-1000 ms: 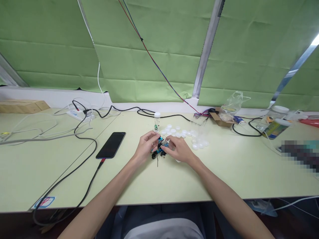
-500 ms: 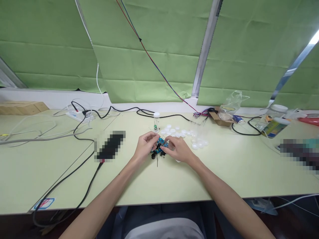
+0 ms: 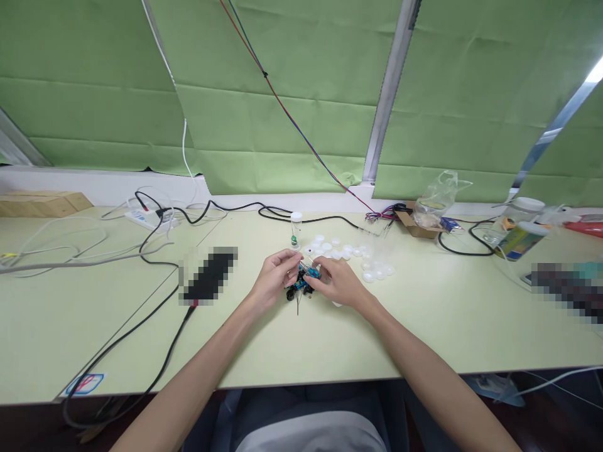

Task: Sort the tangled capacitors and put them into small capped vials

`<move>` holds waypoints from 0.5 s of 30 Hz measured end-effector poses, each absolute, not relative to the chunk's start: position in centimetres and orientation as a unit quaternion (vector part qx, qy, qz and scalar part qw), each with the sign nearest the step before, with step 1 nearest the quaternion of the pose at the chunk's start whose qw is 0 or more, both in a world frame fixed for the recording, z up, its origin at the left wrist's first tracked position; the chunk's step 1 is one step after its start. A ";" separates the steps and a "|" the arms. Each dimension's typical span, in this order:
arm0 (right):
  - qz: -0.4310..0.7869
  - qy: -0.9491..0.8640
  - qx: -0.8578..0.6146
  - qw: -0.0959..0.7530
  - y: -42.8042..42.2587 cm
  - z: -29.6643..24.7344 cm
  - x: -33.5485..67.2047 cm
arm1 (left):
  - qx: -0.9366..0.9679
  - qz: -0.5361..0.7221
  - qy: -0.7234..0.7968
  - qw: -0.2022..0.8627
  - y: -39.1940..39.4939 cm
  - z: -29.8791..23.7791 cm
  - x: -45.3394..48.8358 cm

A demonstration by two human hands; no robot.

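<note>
Creased green blinds (image 3: 282, 125) fill the frame's top. At centre, the left hand (image 3: 277, 275) and right hand (image 3: 336, 280) bend their fingers around small blue-and-black parts (image 3: 300, 282) (whether either grips one, I cannot tell); just above are a clear white-capped vial (image 3: 294, 239) and round white discs (image 3: 326, 248).

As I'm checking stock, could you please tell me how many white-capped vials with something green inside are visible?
1: the vial stands upright on the table, just beyond the left hand. That hand may hide others.
</note>
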State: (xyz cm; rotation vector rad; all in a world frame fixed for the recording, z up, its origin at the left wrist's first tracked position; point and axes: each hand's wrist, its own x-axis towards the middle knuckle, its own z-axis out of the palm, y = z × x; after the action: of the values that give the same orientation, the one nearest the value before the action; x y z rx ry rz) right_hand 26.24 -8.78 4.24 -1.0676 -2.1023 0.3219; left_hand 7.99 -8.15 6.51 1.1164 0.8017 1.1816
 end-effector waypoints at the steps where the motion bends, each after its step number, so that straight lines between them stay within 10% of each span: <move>1: 0.125 -0.820 -0.416 0.372 -8.8 4.3 26.2 | 0.480 0.514 0.344 0.621 -8.2 6.6 8.0; 15: 0.063 -0.837 -0.412 0.353 -9.1 4.4 26.2 | 0.478 0.527 0.412 0.569 -8.2 6.5 8.0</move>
State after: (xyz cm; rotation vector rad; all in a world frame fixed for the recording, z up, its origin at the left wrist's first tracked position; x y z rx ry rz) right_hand 26.20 -9.08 4.40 -1.0667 -2.1662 0.1619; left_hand 8.02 -8.19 6.46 1.1233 0.9665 1.2365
